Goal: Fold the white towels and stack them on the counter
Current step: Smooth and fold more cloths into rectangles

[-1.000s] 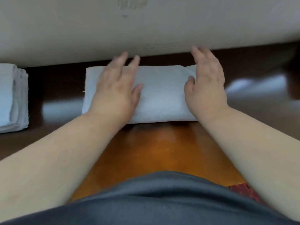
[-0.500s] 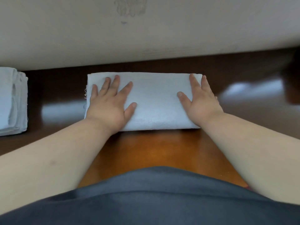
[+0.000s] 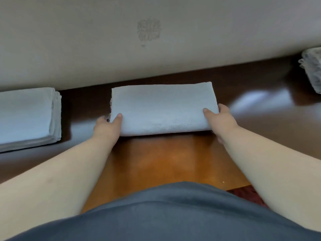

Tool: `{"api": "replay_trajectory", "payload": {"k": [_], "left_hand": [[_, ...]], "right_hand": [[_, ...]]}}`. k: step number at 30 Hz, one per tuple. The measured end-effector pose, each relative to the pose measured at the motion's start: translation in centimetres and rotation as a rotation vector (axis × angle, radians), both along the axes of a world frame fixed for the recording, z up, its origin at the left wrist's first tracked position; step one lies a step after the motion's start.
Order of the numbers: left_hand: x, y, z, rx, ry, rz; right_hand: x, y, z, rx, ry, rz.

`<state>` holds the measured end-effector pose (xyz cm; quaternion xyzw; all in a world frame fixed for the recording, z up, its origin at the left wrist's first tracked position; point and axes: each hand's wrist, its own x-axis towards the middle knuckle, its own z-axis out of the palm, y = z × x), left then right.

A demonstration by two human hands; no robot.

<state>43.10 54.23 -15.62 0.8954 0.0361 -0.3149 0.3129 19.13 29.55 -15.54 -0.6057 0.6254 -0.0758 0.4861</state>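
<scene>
A folded white towel (image 3: 163, 108) lies flat on the dark wooden counter (image 3: 166, 157), close to the wall. My left hand (image 3: 106, 126) grips its near left corner, thumb on top and fingers underneath. My right hand (image 3: 219, 120) grips the near right corner the same way. A stack of folded white towels (image 3: 26, 117) sits on the counter at the left edge of view.
A pale wall (image 3: 156, 40) with a faint stain runs right behind the counter. A heap of unfolded white cloth (image 3: 312, 70) shows at the far right edge. My dark grey shirt fills the bottom of the view.
My hands were pressed flat on top of the towel; they have slid out to its near corners and now pinch it from both ends. The view has tilted up slightly.
</scene>
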Motion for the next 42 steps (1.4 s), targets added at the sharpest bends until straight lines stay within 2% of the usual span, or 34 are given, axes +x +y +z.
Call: {"api": "replay_trajectory", "payload": {"k": [2,5,10,12,15,17,19,23,25,27,30,34,38,42], "left_hand": [[0.1,-0.8,0.5,-0.114,0.220,0.204],[1.0,-1.4,0.0,-0.152,0.318,0.227],[1.2,-2.1,-0.5,-0.301,0.445,0.259],[-0.5,-2.2,-0.3,-0.340,0.410,0.232],[-2.6,-1.5,1.6,-0.354,0.261,0.126],[-3.0,-0.3,3.4,-0.367,0.246,0.075],[-2.8,1.7,5.4,-0.377,0.317,0.104],[-0.6,7.8,7.9,-0.333,0.668,0.219],[1.0,11.1,8.5,-0.379,0.741,0.236],[2.9,14.3,9.4,-0.456,0.713,0.246],[6.6,19.0,10.6,-0.555,0.566,0.232],[14.0,25.2,13.5,-0.602,0.326,0.162],[22.4,30.3,15.7,-0.588,0.165,0.124],[29.5,33.5,16.4,-0.530,0.118,0.141]], "right_hand": [[0.5,-0.7,0.4,0.182,-0.026,-0.110],[0.4,-2.1,0.7,0.300,0.005,-0.070],[-0.8,-4.5,0.5,0.241,-0.071,0.128],[-2.2,-4.1,0.7,0.183,-0.125,0.191],[-3.8,-2.7,1.8,0.080,-0.239,0.234],[-4.5,-2.1,2.6,0.038,-0.229,0.300],[-4.4,-1.6,3.8,0.000,-0.202,0.354],[-3.0,0.2,5.6,-0.097,-0.225,0.386],[-1.5,1.9,5.9,-0.117,-0.269,0.391],[0.7,5.1,6.8,-0.122,-0.283,0.371],[5.3,11.1,9.1,-0.078,-0.316,0.315],[13.1,19.1,11.0,0.006,-0.503,0.236],[22.8,25.7,12.5,0.159,-0.506,0.218],[29.9,29.1,12.4,0.311,-0.514,0.235]]}}
